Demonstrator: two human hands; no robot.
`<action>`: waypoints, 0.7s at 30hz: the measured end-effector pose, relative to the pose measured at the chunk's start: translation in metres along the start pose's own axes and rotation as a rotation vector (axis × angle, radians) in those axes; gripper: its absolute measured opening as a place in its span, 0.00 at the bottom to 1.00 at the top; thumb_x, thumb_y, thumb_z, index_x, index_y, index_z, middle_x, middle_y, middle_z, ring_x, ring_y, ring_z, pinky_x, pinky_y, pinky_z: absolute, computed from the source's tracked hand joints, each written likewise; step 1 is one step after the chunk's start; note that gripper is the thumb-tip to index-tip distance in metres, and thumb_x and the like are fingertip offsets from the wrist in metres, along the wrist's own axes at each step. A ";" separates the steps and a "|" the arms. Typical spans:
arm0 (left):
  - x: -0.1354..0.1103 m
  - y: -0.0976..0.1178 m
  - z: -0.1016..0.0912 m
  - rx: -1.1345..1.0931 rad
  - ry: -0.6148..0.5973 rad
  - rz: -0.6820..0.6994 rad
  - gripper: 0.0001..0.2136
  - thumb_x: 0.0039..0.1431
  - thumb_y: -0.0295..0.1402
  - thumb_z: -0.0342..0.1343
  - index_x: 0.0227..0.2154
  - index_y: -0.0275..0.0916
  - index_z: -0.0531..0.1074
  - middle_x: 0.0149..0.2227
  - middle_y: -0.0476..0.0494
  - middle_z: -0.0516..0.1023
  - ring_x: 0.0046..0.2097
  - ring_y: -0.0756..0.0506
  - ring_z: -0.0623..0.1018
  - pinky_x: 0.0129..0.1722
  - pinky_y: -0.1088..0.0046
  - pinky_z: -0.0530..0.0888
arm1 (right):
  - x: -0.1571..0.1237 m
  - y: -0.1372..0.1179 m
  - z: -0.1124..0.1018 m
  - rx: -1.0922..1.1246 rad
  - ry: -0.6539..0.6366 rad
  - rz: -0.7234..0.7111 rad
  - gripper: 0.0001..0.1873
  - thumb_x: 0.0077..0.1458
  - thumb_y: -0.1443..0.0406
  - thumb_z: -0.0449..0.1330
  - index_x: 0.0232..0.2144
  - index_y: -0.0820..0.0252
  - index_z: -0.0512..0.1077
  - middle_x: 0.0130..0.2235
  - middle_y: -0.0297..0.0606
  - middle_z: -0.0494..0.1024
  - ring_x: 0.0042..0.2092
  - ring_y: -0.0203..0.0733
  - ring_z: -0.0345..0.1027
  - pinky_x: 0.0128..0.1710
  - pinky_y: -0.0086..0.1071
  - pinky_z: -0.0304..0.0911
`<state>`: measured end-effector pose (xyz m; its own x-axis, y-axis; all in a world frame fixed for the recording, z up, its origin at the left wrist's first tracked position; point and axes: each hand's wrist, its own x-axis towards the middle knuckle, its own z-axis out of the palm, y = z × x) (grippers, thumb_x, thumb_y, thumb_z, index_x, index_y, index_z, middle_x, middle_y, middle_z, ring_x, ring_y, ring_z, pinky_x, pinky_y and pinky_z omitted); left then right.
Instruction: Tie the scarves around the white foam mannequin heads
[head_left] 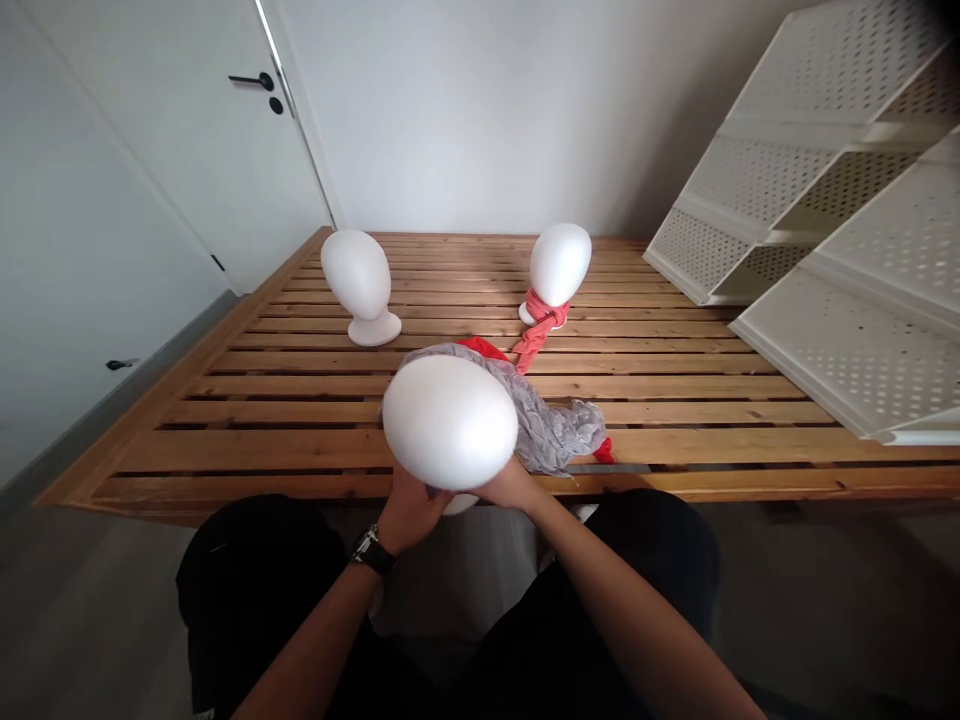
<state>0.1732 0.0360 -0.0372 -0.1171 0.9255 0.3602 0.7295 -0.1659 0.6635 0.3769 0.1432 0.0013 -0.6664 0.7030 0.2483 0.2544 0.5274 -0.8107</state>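
A white foam mannequin head stands close before me at the near edge of the slatted wooden surface. My left hand and my right hand close in from both sides at its neck, below the rounded top; most of their fingers are hidden under it. Behind and to its right lies a crumpled grey scarf, with bright red cloth showing past its edges. Farther back on the right, another mannequin head has a coral red scarf round its neck. A bare mannequin head stands at back left.
The slatted wooden bench runs to the white wall. White perforated panels lean at the right. A door with a black handle is at the left. My knees are beneath the near edge.
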 end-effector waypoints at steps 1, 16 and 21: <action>-0.003 -0.005 -0.001 0.030 -0.035 0.048 0.32 0.67 0.50 0.60 0.67 0.37 0.66 0.70 0.23 0.66 0.74 0.28 0.63 0.70 0.38 0.63 | 0.001 0.006 -0.007 0.016 -0.085 -0.047 0.32 0.52 0.53 0.75 0.57 0.54 0.77 0.60 0.47 0.79 0.66 0.58 0.68 0.71 0.54 0.59; 0.015 -0.001 0.032 0.153 0.249 -0.128 0.37 0.62 0.46 0.63 0.70 0.38 0.61 0.65 0.23 0.68 0.67 0.26 0.69 0.64 0.41 0.68 | 0.021 0.010 0.004 -0.126 0.240 0.177 0.14 0.62 0.71 0.55 0.47 0.61 0.76 0.51 0.49 0.82 0.52 0.52 0.75 0.55 0.43 0.69; 0.040 0.018 0.037 0.261 0.269 -0.311 0.40 0.52 0.44 0.71 0.65 0.35 0.64 0.57 0.27 0.71 0.60 0.27 0.72 0.59 0.45 0.70 | 0.038 0.024 0.006 -0.012 0.146 0.029 0.15 0.59 0.72 0.56 0.45 0.58 0.77 0.55 0.48 0.81 0.56 0.54 0.74 0.59 0.46 0.68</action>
<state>0.2068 0.0826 -0.0353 -0.5009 0.7913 0.3506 0.7729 0.2268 0.5926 0.3538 0.1801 -0.0122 -0.5503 0.7791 0.3001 0.2807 0.5112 -0.8123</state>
